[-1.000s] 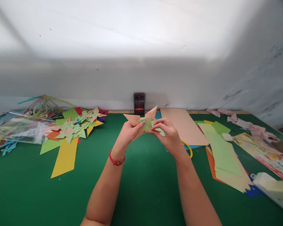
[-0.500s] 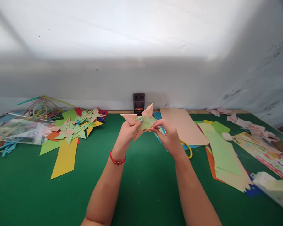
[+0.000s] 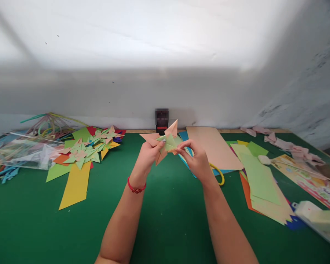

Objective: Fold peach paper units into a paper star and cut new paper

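Folded star: a many-pointed piece of folded peach and pale-green paper [image 3: 170, 140] was held up between the hands, above the smooth green tabletop [image 3: 165, 216].
Left hand: this hand [image 3: 146, 157] gripped the star firmly, thumb pressed over its face; from there the star lay towards 2 o'clock.
Right hand: this hand [image 3: 195, 157] pinched narrowly at the star's 4 o'clock edge, the star lying towards 10 o'clock from it; which paper layer sat between the fingertips could not be made out.
Long axis: the longest visible line ran from the peach tip at 1 o'clock to the one at 7; another tip pointed between 9 and 10.
Nearer hand: both touched the star, but the left covered more of it.
Change: compared with a second earlier, the star had shifted slightly towards 9 o'clock, its upper tip had swung anticlockwise, and the right fingers were bunched more closely.
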Demonstrator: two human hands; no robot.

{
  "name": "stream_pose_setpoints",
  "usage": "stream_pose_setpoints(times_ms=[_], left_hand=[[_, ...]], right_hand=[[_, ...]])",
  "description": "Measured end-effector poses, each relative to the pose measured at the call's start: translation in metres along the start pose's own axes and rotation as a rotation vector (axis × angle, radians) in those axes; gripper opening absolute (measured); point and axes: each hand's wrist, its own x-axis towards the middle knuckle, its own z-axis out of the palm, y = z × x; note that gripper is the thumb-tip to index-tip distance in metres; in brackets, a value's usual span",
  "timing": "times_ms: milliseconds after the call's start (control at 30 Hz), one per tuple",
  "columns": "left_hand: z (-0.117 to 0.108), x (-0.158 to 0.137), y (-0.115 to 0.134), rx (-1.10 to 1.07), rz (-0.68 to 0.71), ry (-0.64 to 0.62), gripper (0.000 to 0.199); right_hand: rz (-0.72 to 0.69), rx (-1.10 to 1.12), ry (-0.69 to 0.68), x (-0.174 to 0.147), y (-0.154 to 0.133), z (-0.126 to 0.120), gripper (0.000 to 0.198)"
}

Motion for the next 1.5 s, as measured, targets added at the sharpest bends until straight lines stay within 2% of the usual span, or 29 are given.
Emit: stream_pose_setpoints(times_ms=[133, 233, 400, 533, 633, 700, 800, 1033, 1267, 1500], left_hand=[[0.000, -0.002, 0.000, 0.082, 0.023, 0.038, 0.030], [0.000, -0.002, -0.001, 0.109, 0.036, 0.070, 0.035], [0.000, 0.000, -0.001, 0.081, 0.026, 0.063, 0.031], [0.000, 0.001, -0.003, 0.121, 0.042, 0.075, 0.034], [0.002, 0.002, -0.004, 0.122, 0.057, 0.079, 0.027], [0.004, 0.002, -0.004, 0.091, 0.054, 0.084, 0.023], [0.010, 0.001, -0.006, 0.090, 0.077, 0.074, 0.027], [0.015, 0.000, -0.010, 0.099, 0.067, 0.046, 0.031], [0.012, 0.001, -0.009, 0.148, 0.061, 0.031, 0.031], [0.015, 0.000, -0.012, 0.092, 0.059, 0.031, 0.030]], right_hand=[[-0.003, -0.038, 0.028, -0.001, 0.001, 0.006, 0.012], [-0.079, -0.105, -0.024, -0.001, 0.003, 0.006, 0.008], [-0.194, -0.298, -0.068, -0.001, 0.005, 0.005, 0.007], [-0.137, -0.201, -0.037, -0.002, 0.006, 0.006, 0.011], [-0.054, -0.101, 0.000, -0.002, 0.005, 0.008, 0.012], [-0.002, -0.060, 0.038, -0.002, 0.005, 0.010, 0.012], [0.041, -0.020, 0.111, -0.002, 0.005, 0.014, 0.013], [0.024, -0.062, 0.179, -0.002, 0.009, 0.016, 0.012], [-0.054, -0.082, 0.089, 0.000, 0.008, 0.014, 0.010], [-0.039, -0.092, 0.154, 0.000, 0.010, 0.017, 0.009]])
